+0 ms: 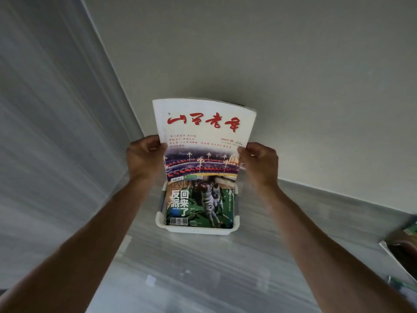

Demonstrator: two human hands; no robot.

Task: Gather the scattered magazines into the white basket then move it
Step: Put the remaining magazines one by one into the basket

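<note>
Grey streaked surface against a pale wall — white basket on it, green magazine inside. Above the basket, a white magazine upright — pinched at its side edges by left hand and right hand.

Support surface: pale grey floor with faint streaked grain, blurred in places, meeting a plain off-white wall along its far edge. White basket standing directly on floor, close to that wall, near rim facing camera. Green-covered magazine lying flat inside basket, cover up. At right frame edge, well apart from basket, a dark glossy item resting on floor, only partly in view; identity not determinable. Small pale patches scattered on floor nearer camera, too blurred to identify.
</note>
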